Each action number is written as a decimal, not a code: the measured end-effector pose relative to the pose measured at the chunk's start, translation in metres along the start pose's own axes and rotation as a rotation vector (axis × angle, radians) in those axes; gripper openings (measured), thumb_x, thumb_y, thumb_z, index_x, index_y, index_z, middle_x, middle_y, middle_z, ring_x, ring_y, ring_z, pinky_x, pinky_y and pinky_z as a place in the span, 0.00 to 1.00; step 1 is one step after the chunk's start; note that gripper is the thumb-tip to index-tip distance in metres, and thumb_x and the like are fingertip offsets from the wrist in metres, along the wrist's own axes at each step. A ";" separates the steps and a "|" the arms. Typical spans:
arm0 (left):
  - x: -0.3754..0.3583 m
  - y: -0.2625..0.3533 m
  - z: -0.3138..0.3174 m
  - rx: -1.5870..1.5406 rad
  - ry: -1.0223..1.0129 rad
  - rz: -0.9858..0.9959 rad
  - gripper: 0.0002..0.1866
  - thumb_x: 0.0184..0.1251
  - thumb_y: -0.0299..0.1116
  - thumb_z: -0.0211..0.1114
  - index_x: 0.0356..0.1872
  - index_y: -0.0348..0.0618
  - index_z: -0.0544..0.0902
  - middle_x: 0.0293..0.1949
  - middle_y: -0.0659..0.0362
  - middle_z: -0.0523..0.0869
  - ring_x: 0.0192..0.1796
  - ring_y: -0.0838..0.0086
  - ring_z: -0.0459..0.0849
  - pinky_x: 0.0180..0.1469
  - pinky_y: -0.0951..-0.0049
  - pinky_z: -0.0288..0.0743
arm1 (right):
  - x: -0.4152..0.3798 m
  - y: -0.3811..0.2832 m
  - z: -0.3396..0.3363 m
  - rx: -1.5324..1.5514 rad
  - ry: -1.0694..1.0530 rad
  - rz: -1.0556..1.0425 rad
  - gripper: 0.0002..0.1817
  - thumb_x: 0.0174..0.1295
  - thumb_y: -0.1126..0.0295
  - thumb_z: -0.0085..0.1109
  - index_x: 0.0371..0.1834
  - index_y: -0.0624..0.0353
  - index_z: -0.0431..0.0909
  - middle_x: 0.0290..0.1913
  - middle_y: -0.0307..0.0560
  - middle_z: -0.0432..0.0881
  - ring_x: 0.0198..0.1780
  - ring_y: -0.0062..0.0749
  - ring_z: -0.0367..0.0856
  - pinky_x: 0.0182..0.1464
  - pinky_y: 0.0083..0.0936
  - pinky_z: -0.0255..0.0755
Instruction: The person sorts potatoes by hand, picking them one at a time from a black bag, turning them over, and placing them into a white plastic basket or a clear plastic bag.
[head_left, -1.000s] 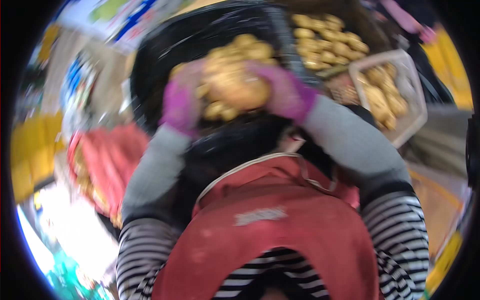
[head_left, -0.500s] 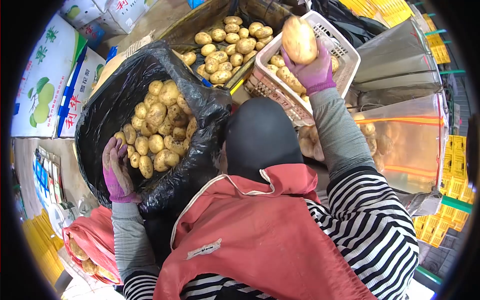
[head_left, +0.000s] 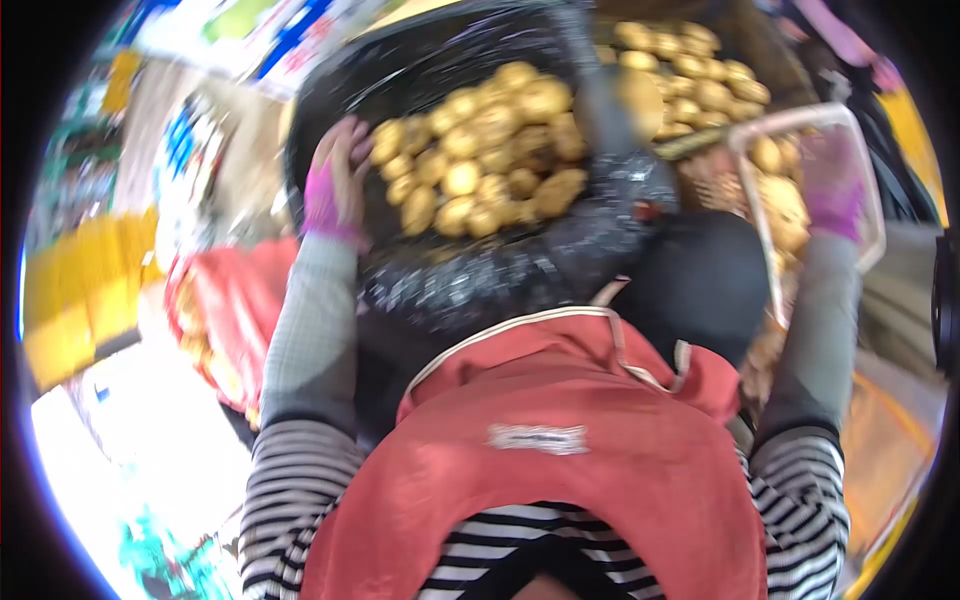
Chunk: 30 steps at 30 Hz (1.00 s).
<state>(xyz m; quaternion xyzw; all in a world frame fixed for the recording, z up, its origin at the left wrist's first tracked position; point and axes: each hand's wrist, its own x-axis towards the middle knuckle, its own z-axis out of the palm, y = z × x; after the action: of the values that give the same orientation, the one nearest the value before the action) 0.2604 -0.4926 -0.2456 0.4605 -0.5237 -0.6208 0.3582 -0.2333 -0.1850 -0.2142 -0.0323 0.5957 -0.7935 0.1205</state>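
Note:
My left hand (head_left: 338, 180), in a purple-cuffed glove, is at the left inner side of a black plastic bag (head_left: 500, 275). Its fingers are outstretched beside the potatoes (head_left: 480, 150) heaped in the bag. My right hand (head_left: 835, 185), gloved the same way and smeared by motion, is over the far right part of a pale pink plastic basket (head_left: 738, 150). Potatoes (head_left: 785, 210) lie in that basket, left of the hand. A large blurred potato (head_left: 640, 100) appears above the bag's right edge, apart from both hands.
More potatoes (head_left: 700, 75) lie in a dark bin beyond the bag. A red sack (head_left: 240, 300) stands at left near yellow crates (head_left: 80, 300). Printed cartons (head_left: 250, 35) are at upper left. Part of another person's pink sleeve (head_left: 840, 35) shows at upper right.
My view has swung, shifting the scene rightward. The large potato has left my right hand, which is lower over the basket. My left hand stays at the bag's side.

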 end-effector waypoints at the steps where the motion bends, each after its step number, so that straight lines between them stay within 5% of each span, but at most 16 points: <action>1: 0.016 -0.004 -0.018 -0.035 0.093 -0.013 0.25 0.75 0.46 0.56 0.64 0.41 0.72 0.57 0.53 0.80 0.54 0.70 0.80 0.60 0.67 0.72 | -0.042 -0.025 0.047 0.113 -0.070 0.071 0.28 0.75 0.56 0.41 0.71 0.62 0.63 0.70 0.55 0.67 0.71 0.48 0.65 0.75 0.41 0.56; 5: 0.061 -0.019 -0.047 0.195 0.149 -0.156 0.19 0.71 0.42 0.59 0.57 0.45 0.77 0.45 0.62 0.84 0.43 0.75 0.81 0.51 0.70 0.73 | -0.166 -0.032 0.128 0.276 -0.763 0.129 0.34 0.74 0.56 0.43 0.76 0.65 0.52 0.76 0.57 0.57 0.75 0.48 0.59 0.77 0.43 0.52; 7: 0.095 -0.052 -0.062 0.578 -0.149 -0.251 0.22 0.68 0.41 0.60 0.59 0.44 0.76 0.46 0.61 0.84 0.46 0.72 0.82 0.52 0.68 0.74 | -0.198 -0.004 0.146 0.406 -0.897 0.321 0.34 0.76 0.56 0.37 0.76 0.69 0.49 0.74 0.61 0.58 0.75 0.48 0.59 0.77 0.41 0.51; 8: 0.110 -0.077 -0.063 0.773 -0.214 -0.222 0.23 0.67 0.42 0.61 0.61 0.43 0.75 0.47 0.58 0.84 0.49 0.68 0.83 0.54 0.65 0.75 | -0.205 0.006 0.154 0.143 -0.851 0.367 0.32 0.77 0.57 0.35 0.76 0.67 0.50 0.74 0.58 0.60 0.74 0.46 0.62 0.75 0.39 0.55; 12: 0.174 -0.174 -0.071 1.463 -0.244 -0.328 0.33 0.60 0.43 0.63 0.68 0.49 0.70 0.54 0.48 0.81 0.59 0.58 0.80 0.65 0.59 0.70 | -0.196 0.018 0.162 0.007 -0.908 0.515 0.27 0.78 0.63 0.35 0.75 0.66 0.53 0.72 0.55 0.64 0.70 0.42 0.67 0.72 0.35 0.61; 14: 0.167 -0.161 -0.043 1.573 -0.194 -0.242 0.35 0.59 0.42 0.63 0.71 0.54 0.67 0.62 0.47 0.74 0.62 0.53 0.76 0.66 0.57 0.70 | -0.193 0.014 0.175 -0.151 -0.907 0.432 0.27 0.78 0.62 0.35 0.75 0.66 0.53 0.72 0.55 0.65 0.70 0.41 0.67 0.73 0.35 0.61; 16: 0.166 -0.151 -0.020 1.667 -0.219 -0.275 0.38 0.59 0.42 0.64 0.73 0.62 0.62 0.72 0.48 0.62 0.65 0.50 0.73 0.66 0.54 0.69 | -0.188 0.019 0.179 -0.234 -0.905 0.410 0.32 0.76 0.55 0.40 0.75 0.66 0.53 0.72 0.56 0.64 0.70 0.43 0.68 0.72 0.36 0.61; 20: 0.175 -0.168 -0.007 1.965 -0.243 -0.152 0.40 0.59 0.39 0.66 0.74 0.65 0.60 0.69 0.43 0.64 0.65 0.51 0.74 0.65 0.53 0.71 | -0.180 0.029 0.188 -0.317 -0.898 0.465 0.43 0.70 0.44 0.49 0.75 0.67 0.52 0.72 0.57 0.63 0.69 0.44 0.68 0.71 0.37 0.61; 24: 0.192 -0.164 -0.010 1.913 -0.322 -0.137 0.41 0.53 0.35 0.71 0.71 0.65 0.65 0.69 0.47 0.68 0.65 0.55 0.76 0.63 0.55 0.73 | -0.180 0.028 0.200 -0.358 -0.884 0.538 0.46 0.67 0.41 0.51 0.75 0.67 0.52 0.73 0.57 0.63 0.69 0.44 0.68 0.71 0.37 0.61; 30: 0.207 -0.157 -0.049 1.375 -0.557 -0.239 0.40 0.50 0.37 0.72 0.69 0.51 0.70 0.60 0.43 0.77 0.60 0.56 0.79 0.63 0.64 0.74 | -0.184 0.021 0.195 -0.342 -0.901 0.516 0.45 0.68 0.40 0.49 0.75 0.67 0.52 0.72 0.56 0.64 0.68 0.43 0.69 0.70 0.36 0.62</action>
<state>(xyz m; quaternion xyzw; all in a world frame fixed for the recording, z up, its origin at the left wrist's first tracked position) 0.2467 -0.6700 -0.4415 0.4598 -0.8113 -0.2820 -0.2257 -0.0139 -0.3310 -0.1611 -0.2412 0.5941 -0.5377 0.5474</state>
